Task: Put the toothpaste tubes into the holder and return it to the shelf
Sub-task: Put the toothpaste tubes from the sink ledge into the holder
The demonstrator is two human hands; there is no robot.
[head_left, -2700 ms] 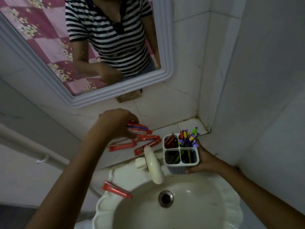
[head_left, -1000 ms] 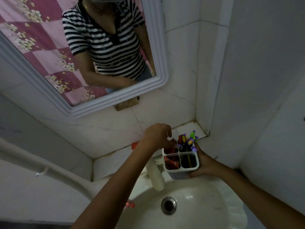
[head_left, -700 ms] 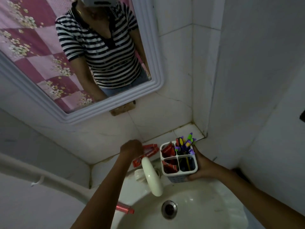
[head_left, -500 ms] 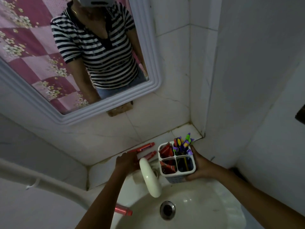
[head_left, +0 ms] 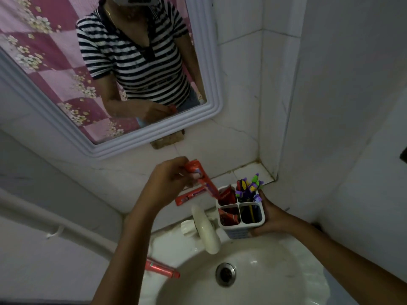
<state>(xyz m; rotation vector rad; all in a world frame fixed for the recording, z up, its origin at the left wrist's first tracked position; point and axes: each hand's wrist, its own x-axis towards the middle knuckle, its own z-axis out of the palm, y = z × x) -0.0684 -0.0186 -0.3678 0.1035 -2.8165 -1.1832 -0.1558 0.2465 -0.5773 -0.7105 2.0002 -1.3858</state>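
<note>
My right hand grips the right side of a white holder with four compartments, held over the sink's back edge. Its two left compartments hold red tubes; the back right one holds toothbrushes. My left hand pinches a red toothpaste tube, tilted with its lower end at the holder's back left compartment. A second red tube lies on the tiled shelf under that hand. A third red tube rests on the sink's left rim.
A cream tap juts over the white sink just left of the holder. The drain is below. A framed mirror hangs above the shelf. White tiled walls close in on the right.
My left hand picked a tube off the shelf, raised it and swung right to the holder's back left compartment. One tube now lies on the shelf. The holder stayed in my right hand.
</note>
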